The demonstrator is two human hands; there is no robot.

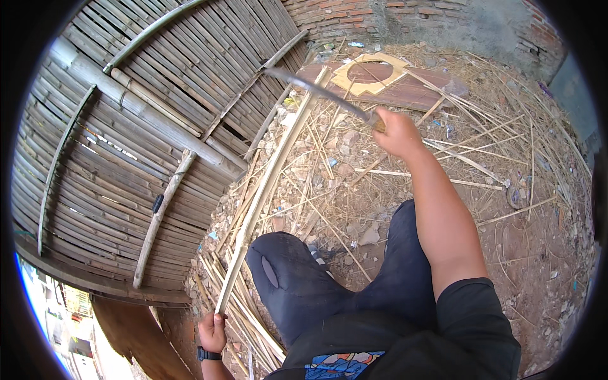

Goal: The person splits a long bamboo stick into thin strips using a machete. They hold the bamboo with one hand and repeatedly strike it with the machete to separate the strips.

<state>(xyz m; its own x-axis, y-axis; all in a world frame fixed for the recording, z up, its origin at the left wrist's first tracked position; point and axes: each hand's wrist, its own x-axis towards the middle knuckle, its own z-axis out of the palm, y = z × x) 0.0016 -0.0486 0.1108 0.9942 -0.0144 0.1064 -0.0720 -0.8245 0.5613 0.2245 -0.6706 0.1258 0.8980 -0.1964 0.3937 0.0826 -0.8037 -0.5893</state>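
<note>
A long split bamboo strip slants from the lower left up to the far middle, passing beside my left knee. My left hand, with a dark watch on the wrist, is closed round its near end. In my raised right hand is the short wooden handle of a machete. Its long, dark blade points left and crosses in view over the far part of the strip; whether it touches the strip I cannot tell. Beside my left leg lies a bundle of thin bamboo strips.
A bamboo-slat wall stands on the left, a brick wall at the back. Ahead, a yellow cutout board with a round hole lies on a brown panel. Loose strips, rubble and shavings litter the ground.
</note>
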